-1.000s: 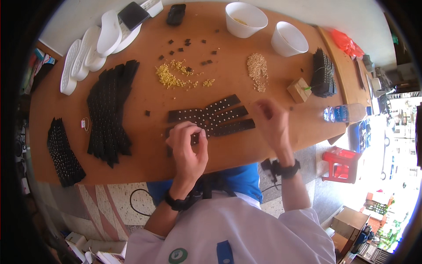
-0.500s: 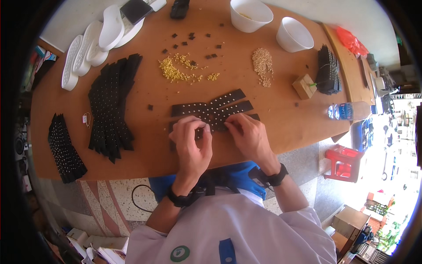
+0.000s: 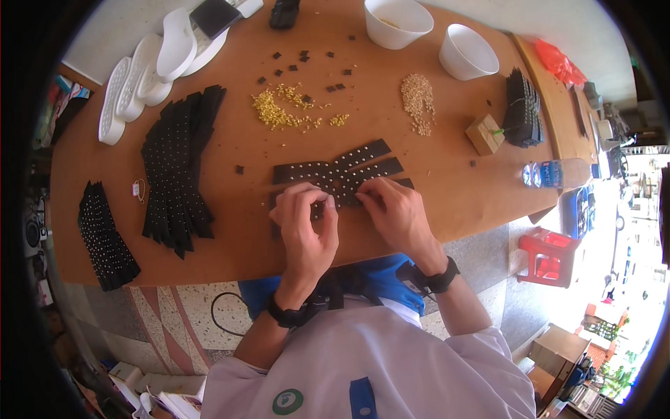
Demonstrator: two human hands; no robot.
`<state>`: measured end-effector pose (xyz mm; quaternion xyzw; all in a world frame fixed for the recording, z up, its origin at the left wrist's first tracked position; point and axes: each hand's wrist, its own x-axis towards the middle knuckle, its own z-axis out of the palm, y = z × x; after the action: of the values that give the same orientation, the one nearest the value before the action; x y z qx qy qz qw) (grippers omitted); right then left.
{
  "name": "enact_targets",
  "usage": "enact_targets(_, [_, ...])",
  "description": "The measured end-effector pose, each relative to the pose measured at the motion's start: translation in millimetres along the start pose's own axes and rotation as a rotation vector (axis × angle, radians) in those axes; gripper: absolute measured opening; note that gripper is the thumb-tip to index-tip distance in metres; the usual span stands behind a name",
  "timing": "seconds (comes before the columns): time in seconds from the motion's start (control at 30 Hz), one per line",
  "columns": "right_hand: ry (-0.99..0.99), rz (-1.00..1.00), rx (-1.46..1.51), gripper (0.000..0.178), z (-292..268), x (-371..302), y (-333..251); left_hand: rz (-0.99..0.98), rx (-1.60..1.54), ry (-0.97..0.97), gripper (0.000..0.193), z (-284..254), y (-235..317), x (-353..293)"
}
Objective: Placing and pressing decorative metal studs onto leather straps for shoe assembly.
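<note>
View: head, looking down at the table (image 3: 237, 223)
Studded black piece: one, split into strips, lying flat beneath both hands
Bundles of studded black strips: three; two left of the left hand, the larger (image 3: 174, 167) nearer it and the smaller (image 3: 105, 234) farther out, and one (image 3: 522, 112) beyond and right of the right hand
Small heaps: two beyond the hands, gold bits (image 3: 272, 110) and beige bits (image 3: 417, 98)
Bowls: two, white (image 3: 396, 38) (image 3: 455, 61), farther beyond the right hand
Dark squares: roughly a dozen, mostly around the gold heap
Left hand (image 3: 307, 220): curled over the piece's near left part, thumb and forefinger tips close; cannot tell whether they meet or grip anything
Right hand (image 3: 396, 218): fingertips bunched at the piece (image 3: 342, 171); whether they clamp it or some small bit cannot be told
Right of the right hand: wooden block (image 3: 483, 136), bottle (image 3: 562, 174) on its side, red stool (image 3: 548, 258) below table level
Far left, beyond the left hand: overlapping white soles (image 3: 176, 45)
In the way: both hands cover the piece's near edge
</note>
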<state>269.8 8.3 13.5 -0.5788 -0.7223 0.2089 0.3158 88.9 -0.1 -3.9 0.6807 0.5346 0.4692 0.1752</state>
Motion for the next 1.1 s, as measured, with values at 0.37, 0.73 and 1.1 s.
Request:
enact_targets(0.37, [0.248, 0.271, 0.132, 0.014, -43.3, 5.0, 21.3, -0.014, -0.017, 0.015, 0.016, -0.6, 2.3, 0.5])
enact_targets(0.73, [0.278, 0.366, 0.046, 0.027, -76.9, 46.4, 99.1, 0.004, 0.0, -0.005, 0.015, -1.0, 2.9, 1.0])
enact_targets(1.1, [0.22, 0.4, -0.012, 0.025, -76.8, 51.9, 96.6, -0.002, -0.011, -0.018, 0.016, -0.8, 1.2, 0.5])
